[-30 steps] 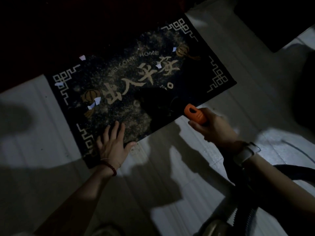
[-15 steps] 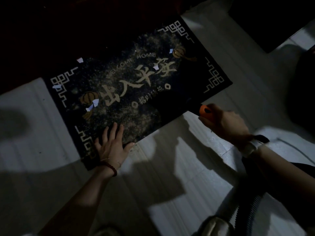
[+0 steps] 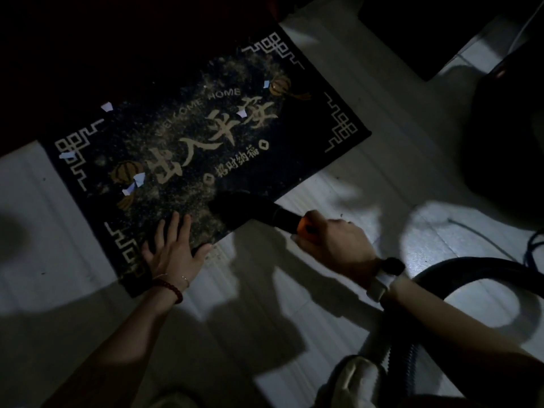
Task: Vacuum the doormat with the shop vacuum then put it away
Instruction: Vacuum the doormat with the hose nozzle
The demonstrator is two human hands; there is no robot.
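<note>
- Clearly the doormat [image 3: 206, 136] lies flat on the pale tiled floor [image 3: 338, 290], turned at an angle, with its far edge lost in shadow; fine grit is spread across the middle, and small scraps of paper [image 3: 135, 182] sit near its left side and upper part, so I judge most of the cleaning is not yet done.
- At the near left corner, the left hand [image 3: 172, 254] rests flat on the mat with fingers straight and spread, thumb out along the near edge; this looks like a way to pin the mat down so suction does not lift or drag it.
- Just to the right of those fingers, the dark nozzle [image 3: 235, 209] sits on the near edge of the mat, close to the left hand but apart from it, its mouth over gritty pile.
- Behind the nozzle, the right hand [image 3: 335, 245] is wrapped around the orange grip [image 3: 307, 229] of the wand, held low so the nozzle meets the mat at a shallow slant.
- Trailing from that hand, the black hose [image 3: 471, 269] loops across the floor on the right.
- Farther right, a large dark shape may be the vacuum body, though it is too dim to tell.
</note>
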